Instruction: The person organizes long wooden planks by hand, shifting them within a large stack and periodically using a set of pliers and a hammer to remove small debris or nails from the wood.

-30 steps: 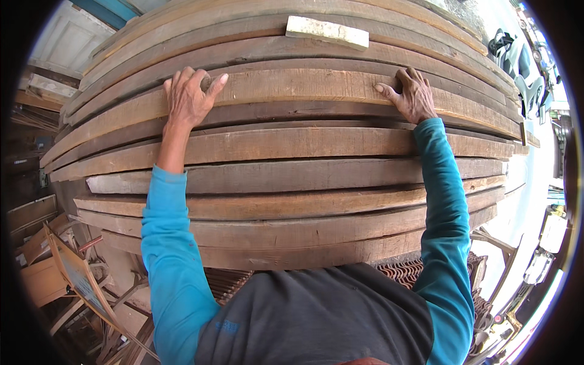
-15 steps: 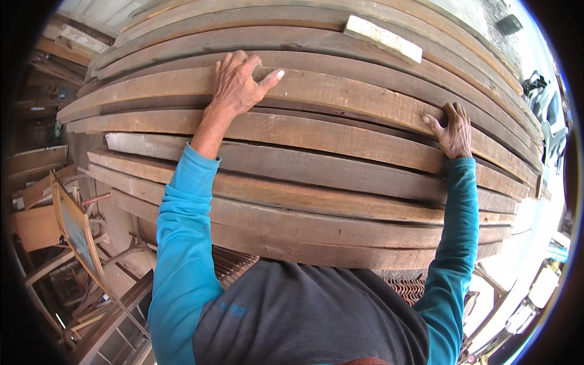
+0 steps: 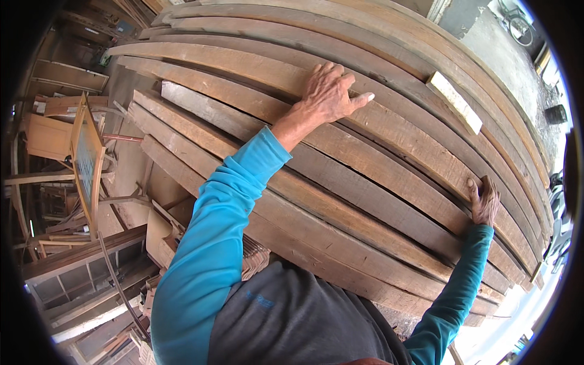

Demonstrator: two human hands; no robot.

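A long brown wooden plank [image 3: 413, 141] runs across the upper middle of a row of similar planks, slanting down to the right. My left hand [image 3: 328, 94] grips it left of its middle, the fingers curled over the far edge and the thumb stretched along the wood. Farther right, my right hand [image 3: 485, 202] clasps the same plank, with its fingertips hooked past the far side. The undersides of the fingers are hidden. Other planks [image 3: 365, 152] lie side by side nearer to me, with narrow dark gaps between some of them.
A short pale block [image 3: 455, 102] rests on the planks at the far right. To the left stand a framed panel [image 3: 86, 164] and a window frame [image 3: 85, 280] among stacked timber. A black pot [image 3: 555, 114] and a bicycle wheel [image 3: 521, 30] are beyond the planks.
The view has turned, so the planks now slant down to the right and more of the left side shows. Both hands keep their hold on the same plank.
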